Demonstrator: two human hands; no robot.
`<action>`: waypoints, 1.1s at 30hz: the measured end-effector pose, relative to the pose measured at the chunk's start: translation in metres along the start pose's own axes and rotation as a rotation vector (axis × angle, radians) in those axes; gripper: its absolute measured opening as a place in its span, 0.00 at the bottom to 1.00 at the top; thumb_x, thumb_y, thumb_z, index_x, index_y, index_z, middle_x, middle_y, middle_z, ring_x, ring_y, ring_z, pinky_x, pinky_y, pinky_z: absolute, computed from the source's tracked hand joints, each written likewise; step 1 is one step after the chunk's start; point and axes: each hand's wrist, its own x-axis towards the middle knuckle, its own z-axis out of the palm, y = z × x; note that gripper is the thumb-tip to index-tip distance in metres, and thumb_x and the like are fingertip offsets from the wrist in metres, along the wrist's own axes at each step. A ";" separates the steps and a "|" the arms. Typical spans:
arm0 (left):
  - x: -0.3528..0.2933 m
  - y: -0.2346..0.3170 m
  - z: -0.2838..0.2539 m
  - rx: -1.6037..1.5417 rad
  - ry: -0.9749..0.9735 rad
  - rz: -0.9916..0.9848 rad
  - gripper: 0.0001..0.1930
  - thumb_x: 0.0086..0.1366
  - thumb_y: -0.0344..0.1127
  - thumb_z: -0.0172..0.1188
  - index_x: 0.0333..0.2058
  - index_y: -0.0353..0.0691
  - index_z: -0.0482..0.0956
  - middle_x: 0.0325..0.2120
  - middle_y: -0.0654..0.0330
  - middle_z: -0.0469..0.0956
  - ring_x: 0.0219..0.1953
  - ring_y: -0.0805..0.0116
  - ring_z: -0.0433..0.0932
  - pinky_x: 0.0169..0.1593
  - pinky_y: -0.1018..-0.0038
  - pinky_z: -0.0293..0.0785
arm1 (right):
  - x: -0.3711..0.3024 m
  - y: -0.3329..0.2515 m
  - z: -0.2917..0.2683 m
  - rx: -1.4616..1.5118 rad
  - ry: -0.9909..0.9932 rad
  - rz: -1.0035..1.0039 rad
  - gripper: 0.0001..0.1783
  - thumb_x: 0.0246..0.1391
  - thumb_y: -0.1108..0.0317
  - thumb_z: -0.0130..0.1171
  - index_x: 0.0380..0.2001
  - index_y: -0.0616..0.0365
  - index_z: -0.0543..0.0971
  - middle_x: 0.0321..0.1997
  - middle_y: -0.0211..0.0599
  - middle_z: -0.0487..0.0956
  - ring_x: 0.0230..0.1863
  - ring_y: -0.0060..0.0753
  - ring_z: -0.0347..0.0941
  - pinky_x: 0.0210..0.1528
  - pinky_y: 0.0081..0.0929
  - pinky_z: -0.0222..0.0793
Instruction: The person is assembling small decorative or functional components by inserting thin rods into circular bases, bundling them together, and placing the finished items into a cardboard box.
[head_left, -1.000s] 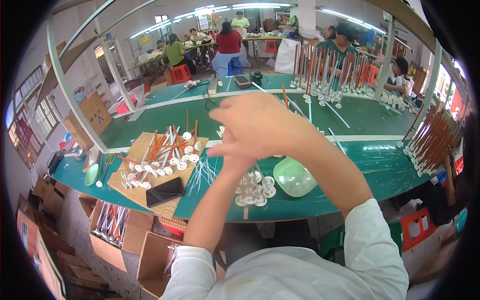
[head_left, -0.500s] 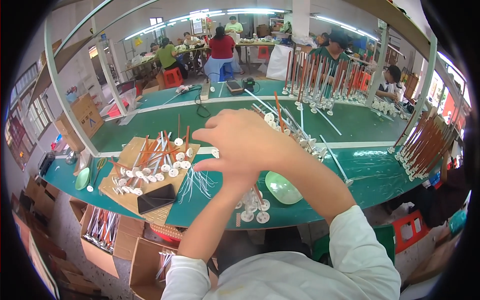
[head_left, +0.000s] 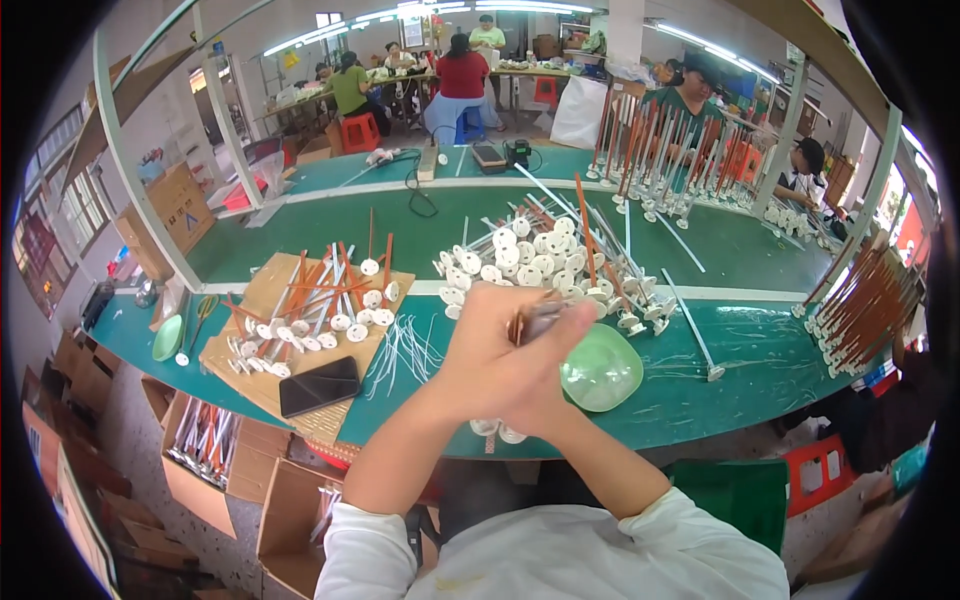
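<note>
Both my hands are closed together over the front of the table around a bundle of thin brown and silvery rods, whose ends stick out at the top. My left hand wraps the bundle from the left. My right hand presses against it from the right, thumb raised along the rod ends. White round bases peek out below my hands; the length between is hidden. Just right of them lies a pale green dish. Behind is a heap of rods with white disc bases.
At left, more rods lie on cardboard with a black phone; white ties are beside it. Scissors lie farther left. Upright rods stand at the far right. Open boxes sit below; people work beyond.
My right hand has come back from across my left and now closes on the bundle. The rod ends now show at the top, and the disc heap behind is uncovered.
</note>
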 end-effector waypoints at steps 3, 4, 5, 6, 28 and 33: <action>-0.003 0.001 0.007 -0.083 0.155 0.141 0.14 0.59 0.37 0.65 0.39 0.35 0.79 0.22 0.62 0.78 0.24 0.82 0.74 0.27 0.81 0.69 | -0.004 0.004 -0.003 0.158 0.114 0.016 0.15 0.42 0.71 0.63 0.37 0.61 0.75 0.28 0.36 0.77 0.25 0.33 0.72 0.30 0.28 0.68; -0.005 -0.005 0.004 -0.070 0.175 0.218 0.34 0.51 0.35 0.69 0.57 0.35 0.67 0.38 0.53 0.81 0.38 0.74 0.79 0.43 0.75 0.75 | -0.007 0.001 -0.012 0.132 0.120 0.057 0.12 0.45 0.70 0.63 0.34 0.61 0.75 0.25 0.34 0.75 0.23 0.31 0.70 0.27 0.27 0.66; -0.011 -0.021 -0.012 0.077 0.248 0.281 0.39 0.49 0.36 0.71 0.59 0.34 0.64 0.43 0.50 0.79 0.43 0.69 0.78 0.48 0.71 0.73 | -0.004 0.003 -0.015 0.127 0.106 0.097 0.09 0.48 0.70 0.63 0.31 0.61 0.75 0.21 0.32 0.74 0.20 0.28 0.69 0.25 0.26 0.64; -0.019 -0.041 -0.023 0.225 0.314 0.344 0.44 0.47 0.36 0.72 0.61 0.33 0.60 0.48 0.48 0.77 0.48 0.63 0.77 0.54 0.68 0.71 | -0.002 0.006 -0.018 0.120 0.097 0.135 0.08 0.50 0.69 0.62 0.28 0.61 0.75 0.17 0.30 0.72 0.18 0.25 0.68 0.22 0.25 0.63; -0.043 -0.122 -0.004 0.020 -0.173 -0.316 0.15 0.56 0.31 0.62 0.42 0.37 0.73 0.29 0.54 0.77 0.31 0.62 0.79 0.36 0.68 0.72 | 0.032 -0.007 -0.037 0.466 -0.113 0.243 0.07 0.56 0.75 0.55 0.30 0.59 0.67 0.14 0.30 0.67 0.11 0.21 0.59 0.16 0.22 0.54; -0.048 -0.095 0.011 0.187 0.012 -0.141 0.13 0.61 0.34 0.56 0.42 0.33 0.71 0.24 0.48 0.76 0.26 0.50 0.78 0.32 0.64 0.71 | 0.039 -0.009 -0.041 0.675 -0.037 0.173 0.05 0.61 0.72 0.50 0.31 0.59 0.67 0.13 0.30 0.65 0.10 0.21 0.57 0.14 0.22 0.53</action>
